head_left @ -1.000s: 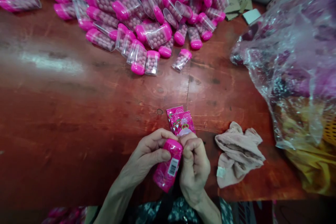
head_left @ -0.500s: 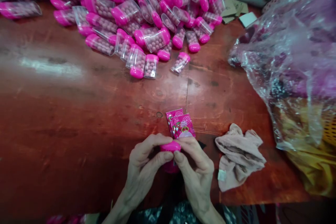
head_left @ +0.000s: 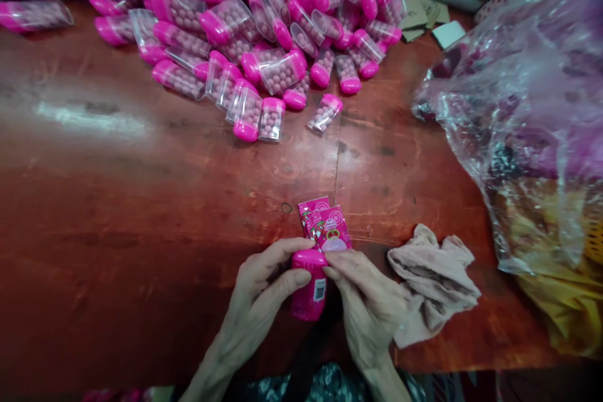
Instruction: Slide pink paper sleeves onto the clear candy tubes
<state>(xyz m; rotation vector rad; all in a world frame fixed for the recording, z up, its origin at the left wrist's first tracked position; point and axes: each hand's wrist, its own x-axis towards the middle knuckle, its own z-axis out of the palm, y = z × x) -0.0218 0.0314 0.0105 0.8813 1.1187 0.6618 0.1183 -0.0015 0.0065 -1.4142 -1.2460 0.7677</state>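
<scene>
A: How does the container look?
B: It is bright pink, with a glossy, rounded cap sitting on a darker pink body. On the right part of its face there is a white barcode label.
A: And its position?
B: The cap end is farther from the person, the other end nearer. The left hand holds it, thumb upon the face; the right hand has its fingertips at the opposite edge, near the cap.
</scene>
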